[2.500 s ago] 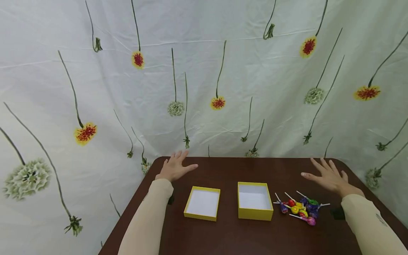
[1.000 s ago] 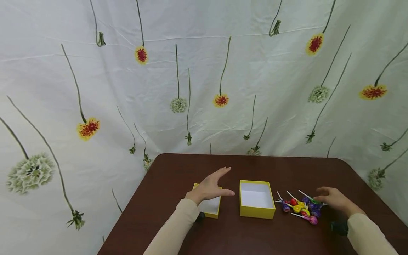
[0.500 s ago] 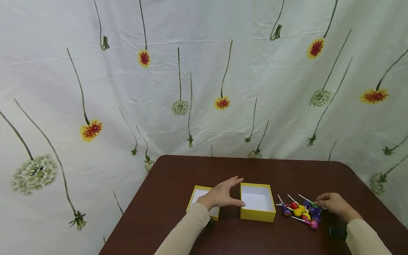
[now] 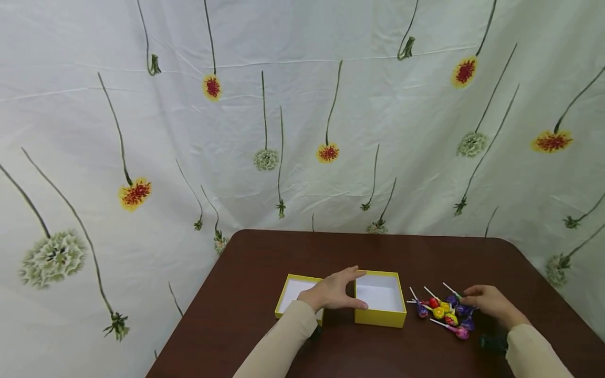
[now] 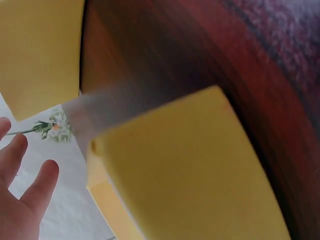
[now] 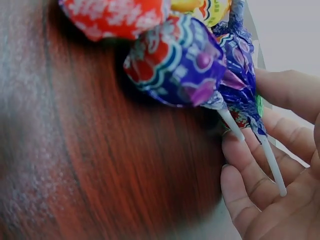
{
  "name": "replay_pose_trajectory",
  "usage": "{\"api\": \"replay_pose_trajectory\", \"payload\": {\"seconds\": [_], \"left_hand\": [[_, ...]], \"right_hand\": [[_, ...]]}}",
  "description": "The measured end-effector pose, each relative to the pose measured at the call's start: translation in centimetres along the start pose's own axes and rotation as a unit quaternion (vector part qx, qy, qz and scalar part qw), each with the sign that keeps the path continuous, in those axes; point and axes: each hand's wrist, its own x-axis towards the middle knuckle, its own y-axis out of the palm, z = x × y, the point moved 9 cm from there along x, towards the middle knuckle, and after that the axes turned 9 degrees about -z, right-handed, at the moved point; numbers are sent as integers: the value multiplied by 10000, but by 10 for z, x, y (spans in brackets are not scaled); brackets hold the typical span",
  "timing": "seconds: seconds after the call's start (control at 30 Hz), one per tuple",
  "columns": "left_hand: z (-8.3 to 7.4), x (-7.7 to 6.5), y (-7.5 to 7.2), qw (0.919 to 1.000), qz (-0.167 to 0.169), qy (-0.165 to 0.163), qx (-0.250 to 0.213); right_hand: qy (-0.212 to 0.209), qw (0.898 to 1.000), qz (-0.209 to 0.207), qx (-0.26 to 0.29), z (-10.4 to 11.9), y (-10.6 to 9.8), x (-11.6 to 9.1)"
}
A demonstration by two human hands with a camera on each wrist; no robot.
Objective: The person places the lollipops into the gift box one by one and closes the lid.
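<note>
Among the heap of wrapped lollipops [image 4: 438, 313], my right hand [image 4: 493, 304] pinches a green lollipop [image 6: 259, 106] between thumb and fingers; the hand hides most of it. Two purple-wrapped lollipops [image 6: 185, 65] lie close by in the right wrist view, one stick crossing in front of my fingers. My left hand [image 4: 333, 291] is at the left side of the yellow box [image 4: 380, 318], thumb and fingers spread; whether it touches is unclear. The box has a white inside and nothing in it. Behind my left wrist lies a shallow yellow lid [image 4: 293, 290], white inside, partly covered.
Everything stands on a dark brown table [image 4: 378, 352] with rounded far corners. Behind it hangs a pale cloth [image 4: 302, 199] printed with flowers.
My left hand has come right, from the table's far left past the lid to the box. My right hand has come down to the heap and taken hold of the green lollipop.
</note>
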Motion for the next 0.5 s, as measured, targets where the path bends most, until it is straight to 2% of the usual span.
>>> {"api": "replay_pose_trajectory", "payload": {"seconds": [0.23,0.5], "left_hand": [[-5,0,-2,10000,43,19,88],[-5,-3,6,9996,190,-37,190]], "right_hand": [[-132,9997,-152,-162,1,-4,-1],[-414,9981,-356,-295,7,-3,-8]]}}
